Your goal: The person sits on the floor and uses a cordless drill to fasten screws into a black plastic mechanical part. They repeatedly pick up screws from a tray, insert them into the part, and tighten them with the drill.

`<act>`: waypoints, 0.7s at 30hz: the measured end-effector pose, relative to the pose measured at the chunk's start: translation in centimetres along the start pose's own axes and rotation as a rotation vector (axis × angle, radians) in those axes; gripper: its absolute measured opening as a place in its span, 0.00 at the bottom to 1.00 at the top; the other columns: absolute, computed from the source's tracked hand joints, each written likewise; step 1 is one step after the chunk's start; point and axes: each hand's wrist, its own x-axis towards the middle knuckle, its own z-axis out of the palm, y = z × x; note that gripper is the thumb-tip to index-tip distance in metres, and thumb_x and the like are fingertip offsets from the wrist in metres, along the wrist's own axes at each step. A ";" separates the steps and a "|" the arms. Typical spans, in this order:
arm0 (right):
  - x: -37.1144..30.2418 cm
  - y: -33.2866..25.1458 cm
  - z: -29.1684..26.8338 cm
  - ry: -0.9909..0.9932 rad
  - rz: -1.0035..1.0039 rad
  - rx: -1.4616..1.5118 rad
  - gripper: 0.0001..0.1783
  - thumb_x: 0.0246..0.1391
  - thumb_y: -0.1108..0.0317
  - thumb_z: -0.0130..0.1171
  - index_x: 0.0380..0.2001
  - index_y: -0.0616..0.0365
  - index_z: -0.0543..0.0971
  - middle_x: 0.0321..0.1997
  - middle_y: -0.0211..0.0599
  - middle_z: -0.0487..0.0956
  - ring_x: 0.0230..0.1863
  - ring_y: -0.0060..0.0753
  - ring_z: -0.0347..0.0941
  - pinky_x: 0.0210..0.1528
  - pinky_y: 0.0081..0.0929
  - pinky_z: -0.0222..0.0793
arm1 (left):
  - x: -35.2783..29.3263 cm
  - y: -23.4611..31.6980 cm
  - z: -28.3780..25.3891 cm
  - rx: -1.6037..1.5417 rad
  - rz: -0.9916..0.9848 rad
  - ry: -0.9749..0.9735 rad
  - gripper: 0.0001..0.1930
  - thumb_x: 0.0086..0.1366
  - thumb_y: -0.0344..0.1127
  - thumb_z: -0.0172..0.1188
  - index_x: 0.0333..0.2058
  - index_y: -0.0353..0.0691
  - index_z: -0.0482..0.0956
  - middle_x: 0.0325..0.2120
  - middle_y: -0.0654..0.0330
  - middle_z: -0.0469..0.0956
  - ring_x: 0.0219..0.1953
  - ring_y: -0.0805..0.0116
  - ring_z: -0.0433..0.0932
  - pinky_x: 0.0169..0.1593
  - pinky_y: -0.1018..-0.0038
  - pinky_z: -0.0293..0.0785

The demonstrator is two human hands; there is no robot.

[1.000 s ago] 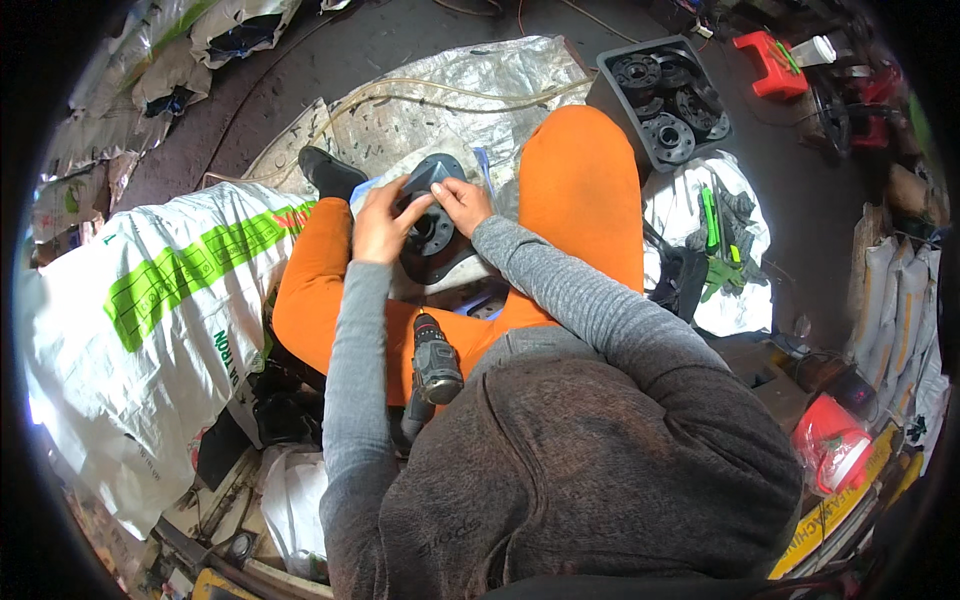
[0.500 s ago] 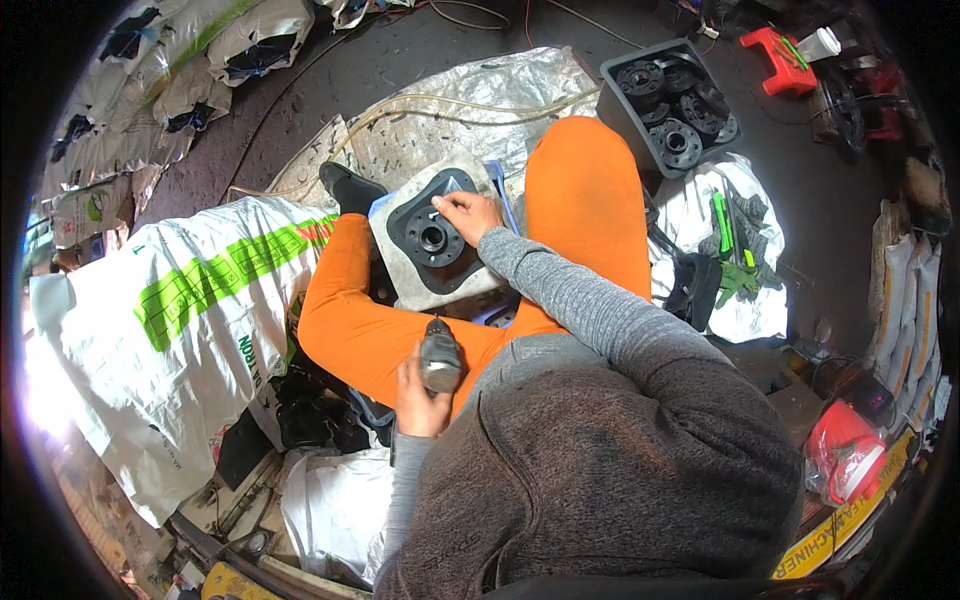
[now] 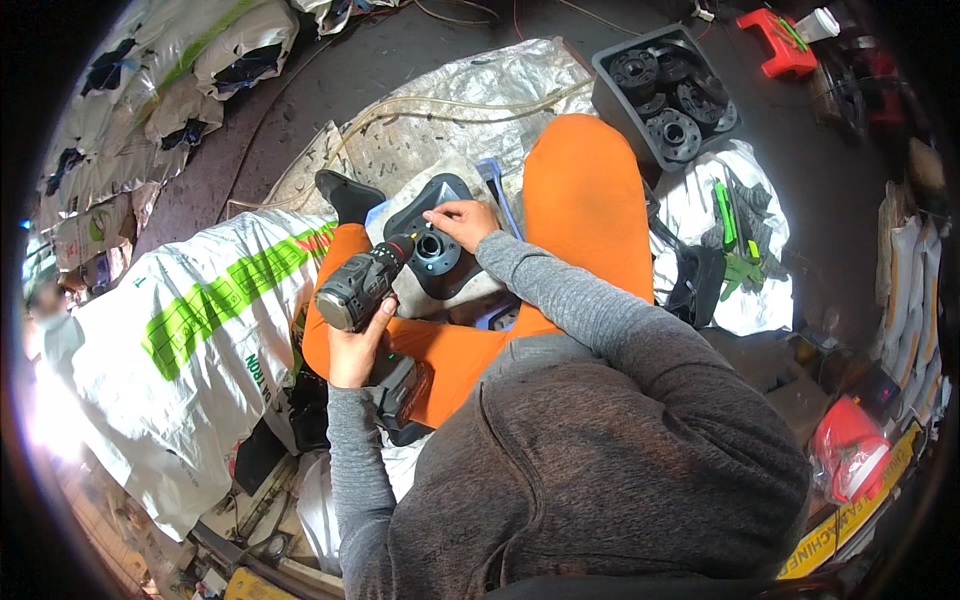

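Note:
A black four-lobed plate with a round raised hub (image 3: 436, 262) lies on a pale square block (image 3: 490, 292) between my legs. My left hand (image 3: 358, 345) is wrapped round the grip of a dark cordless drill (image 3: 362, 285), its chuck leaning over the plate's left side close to the hub. At the plate's upper edge, my right hand (image 3: 468, 222) pinches something small and whitish, too small to name. Whether the drill's tip touches the plate is hard to tell.
A grey bin (image 3: 650, 130) of black hubbed parts stands at the far right. Green-handled tools (image 3: 735, 235) lie on a white sack beside my right knee. A large white sack (image 3: 215, 350) fills the left; a red stool (image 3: 778, 45) stands at the far right.
My left hand has brought the drill up and forward from my lap to the black plate. My right hand stays pinched at the plate.

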 end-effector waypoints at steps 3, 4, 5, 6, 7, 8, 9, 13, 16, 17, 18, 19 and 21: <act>-0.1 -0.1 -0.1 -0.029 0.006 -0.014 0.24 0.45 0.40 0.62 0.31 0.49 0.84 0.27 0.43 0.81 0.31 0.40 0.78 0.38 0.32 0.72 | 0.4 -0.4 0.1 -0.049 -0.031 0.017 0.16 0.59 0.33 0.64 0.44 0.35 0.74 0.30 0.58 0.80 0.16 0.78 0.70 0.18 0.80 0.67; -0.1 -0.1 -0.1 -0.029 0.017 -0.021 0.24 0.45 0.40 0.62 0.31 0.49 0.84 0.27 0.43 0.81 0.31 0.40 0.78 0.37 0.32 0.72 | 0.5 -0.5 0.2 -0.075 -0.035 0.006 0.16 0.59 0.33 0.64 0.44 0.35 0.74 0.30 0.58 0.80 0.15 0.77 0.70 0.17 0.80 0.67; -0.1 -0.1 0.0 -0.026 0.028 -0.028 0.23 0.45 0.41 0.62 0.31 0.49 0.84 0.27 0.43 0.81 0.31 0.40 0.78 0.37 0.32 0.72 | 0.6 -0.5 0.2 -0.070 -0.022 0.002 0.17 0.59 0.34 0.64 0.44 0.34 0.73 0.29 0.56 0.80 0.15 0.76 0.70 0.16 0.79 0.68; -0.1 -0.1 0.0 -0.022 0.039 -0.036 0.23 0.45 0.41 0.62 0.31 0.49 0.84 0.27 0.43 0.81 0.31 0.40 0.78 0.37 0.32 0.72 | 0.8 -0.4 0.3 -0.067 -0.025 0.013 0.17 0.58 0.34 0.65 0.44 0.35 0.73 0.28 0.59 0.79 0.14 0.76 0.70 0.16 0.79 0.67; -0.1 -0.1 0.1 0.000 0.026 -0.018 0.22 0.45 0.41 0.62 0.30 0.48 0.85 0.26 0.43 0.81 0.30 0.39 0.78 0.36 0.32 0.72 | 0.8 -0.4 0.3 -0.081 -0.020 0.011 0.17 0.58 0.35 0.66 0.43 0.36 0.74 0.27 0.61 0.78 0.14 0.77 0.70 0.16 0.79 0.67; -0.1 -0.1 0.1 0.019 -0.001 -0.013 0.22 0.45 0.42 0.63 0.30 0.49 0.84 0.22 0.39 0.79 0.26 0.33 0.75 0.32 0.29 0.69 | 0.9 -0.3 0.4 -0.094 -0.015 0.010 0.17 0.57 0.36 0.66 0.43 0.37 0.74 0.25 0.64 0.77 0.14 0.77 0.70 0.16 0.79 0.66; -0.2 -0.2 0.1 0.037 -0.028 -0.007 0.21 0.46 0.44 0.64 0.30 0.51 0.84 0.19 0.35 0.77 0.22 0.28 0.71 0.27 0.27 0.66 | 0.9 -0.2 0.4 -0.088 -0.026 0.017 0.17 0.57 0.36 0.66 0.43 0.37 0.74 0.25 0.63 0.77 0.14 0.77 0.70 0.16 0.79 0.67; -0.4 -0.3 0.0 0.053 -0.052 -0.010 0.21 0.46 0.45 0.65 0.29 0.52 0.84 0.15 0.32 0.75 0.18 0.23 0.67 0.23 0.25 0.63 | 0.6 -0.2 0.5 -0.078 -0.054 0.030 0.17 0.57 0.35 0.67 0.42 0.37 0.74 0.26 0.63 0.77 0.13 0.77 0.70 0.17 0.79 0.67; -0.4 -0.3 0.0 0.056 -0.044 -0.032 0.21 0.46 0.45 0.65 0.29 0.52 0.84 0.15 0.33 0.74 0.18 0.24 0.68 0.23 0.26 0.63 | 0.3 -0.3 0.6 -0.089 -0.057 0.037 0.16 0.57 0.35 0.67 0.42 0.37 0.74 0.26 0.63 0.77 0.13 0.76 0.70 0.17 0.79 0.67; -0.4 -0.2 0.0 0.056 -0.043 -0.030 0.21 0.45 0.45 0.65 0.29 0.52 0.84 0.15 0.33 0.74 0.18 0.24 0.68 0.23 0.26 0.63 | 0.2 -0.4 0.6 -0.104 -0.073 0.021 0.16 0.57 0.35 0.67 0.42 0.37 0.74 0.26 0.63 0.77 0.14 0.76 0.70 0.17 0.79 0.67; -0.3 -0.2 0.1 0.060 -0.052 -0.032 0.21 0.45 0.44 0.65 0.29 0.52 0.84 0.15 0.33 0.74 0.18 0.24 0.68 0.23 0.26 0.63 | 0.2 -0.4 0.7 -0.095 -0.068 0.037 0.16 0.57 0.35 0.67 0.42 0.37 0.74 0.26 0.63 0.77 0.14 0.76 0.70 0.17 0.79 0.67; -0.3 -0.2 0.1 0.063 -0.060 -0.048 0.22 0.45 0.44 0.65 0.29 0.52 0.84 0.15 0.33 0.74 0.18 0.24 0.67 0.23 0.26 0.63 | 0.2 -0.3 0.7 -0.096 -0.078 0.032 0.16 0.57 0.35 0.67 0.42 0.37 0.74 0.26 0.63 0.77 0.14 0.76 0.70 0.17 0.79 0.67; -0.2 -0.1 0.2 0.052 -0.054 -0.040 0.22 0.47 0.44 0.63 0.30 0.52 0.84 0.16 0.34 0.76 0.19 0.26 0.70 0.24 0.26 0.65 | 0.3 0.0 0.8 -0.071 -0.067 0.034 0.17 0.57 0.35 0.67 0.42 0.37 0.74 0.26 0.63 0.77 0.14 0.77 0.70 0.17 0.79 0.67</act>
